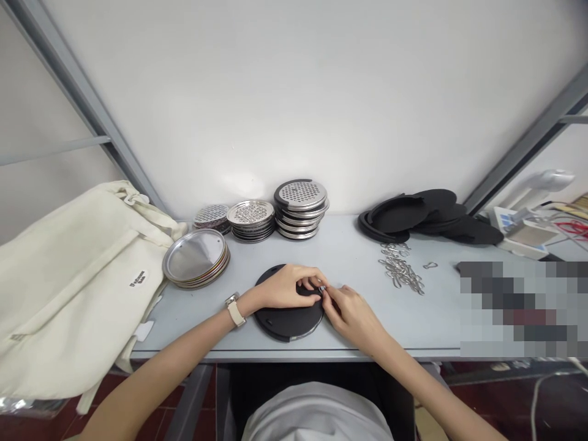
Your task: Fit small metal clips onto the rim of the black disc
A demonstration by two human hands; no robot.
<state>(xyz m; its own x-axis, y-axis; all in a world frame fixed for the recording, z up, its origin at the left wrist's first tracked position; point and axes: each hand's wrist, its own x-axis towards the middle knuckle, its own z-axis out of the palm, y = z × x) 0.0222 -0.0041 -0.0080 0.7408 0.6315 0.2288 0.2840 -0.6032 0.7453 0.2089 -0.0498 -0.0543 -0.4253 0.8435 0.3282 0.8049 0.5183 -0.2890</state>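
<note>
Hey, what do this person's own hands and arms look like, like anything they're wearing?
Both the left hand and the right hand are ungloved, and the visible forearms are bare. The left wrist wears a watch with a pale cream strap; the right wrist has nothing on it.

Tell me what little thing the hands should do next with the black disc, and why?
I'd guess the right hand could gently work the small shiny piece at the edge of the black disc, while the left hand steadies the disc. Why? Fingertips of both hands meet at that piece, and the left hand lies over the disc.
</note>
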